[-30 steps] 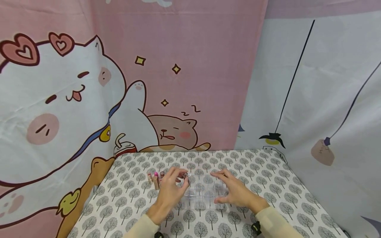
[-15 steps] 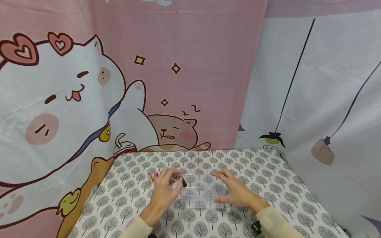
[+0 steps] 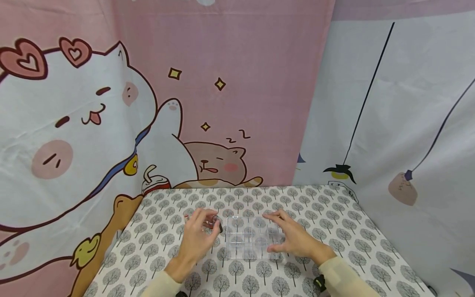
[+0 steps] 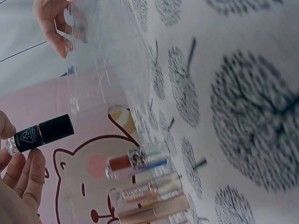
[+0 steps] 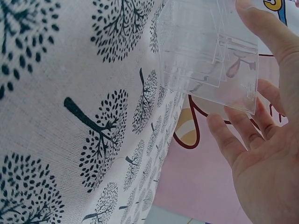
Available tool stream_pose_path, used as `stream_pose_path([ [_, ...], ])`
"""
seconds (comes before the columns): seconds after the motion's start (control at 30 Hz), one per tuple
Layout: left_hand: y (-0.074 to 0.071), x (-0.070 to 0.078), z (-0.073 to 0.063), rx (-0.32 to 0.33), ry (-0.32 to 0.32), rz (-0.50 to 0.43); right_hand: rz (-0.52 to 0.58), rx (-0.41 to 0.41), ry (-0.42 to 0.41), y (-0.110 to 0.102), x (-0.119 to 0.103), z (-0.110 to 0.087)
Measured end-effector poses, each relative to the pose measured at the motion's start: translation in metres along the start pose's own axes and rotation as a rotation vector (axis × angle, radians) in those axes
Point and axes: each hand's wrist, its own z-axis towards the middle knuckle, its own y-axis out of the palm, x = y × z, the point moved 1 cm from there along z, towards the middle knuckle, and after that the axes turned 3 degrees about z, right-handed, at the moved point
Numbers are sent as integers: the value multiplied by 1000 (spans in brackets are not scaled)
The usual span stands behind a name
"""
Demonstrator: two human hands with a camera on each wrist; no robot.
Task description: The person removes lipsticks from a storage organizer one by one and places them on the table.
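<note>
In the head view my left hand is just left of a clear divided organizer. Its thumb and fingertips pinch a black lipstick tube by its clear end, and the left wrist view shows white lettering on the tube. The tube is in the air, apart from the organizer. My right hand holds the organizer's right end, thumb at the near side and fingers at the far side. From the right wrist, the thumb overlaps a corner of the organizer and some fingers are spread beside it.
Several lipsticks stand close together on the tree-print cloth, among them a red one and a gold-cased one. My left hand mostly hides them in the head view. A cartoon-printed curtain rises behind the table.
My left hand has moved left with the black lipstick, from the organizer's left edge toward the standing lipsticks, now mostly covering them. My right hand and the organizer have stayed put.
</note>
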Motion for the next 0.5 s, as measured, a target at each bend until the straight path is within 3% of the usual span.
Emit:
stream_pose_path([
  [0.5, -25, -34, -9, 7, -14, 11, 7, 1, 2, 0, 1, 0],
])
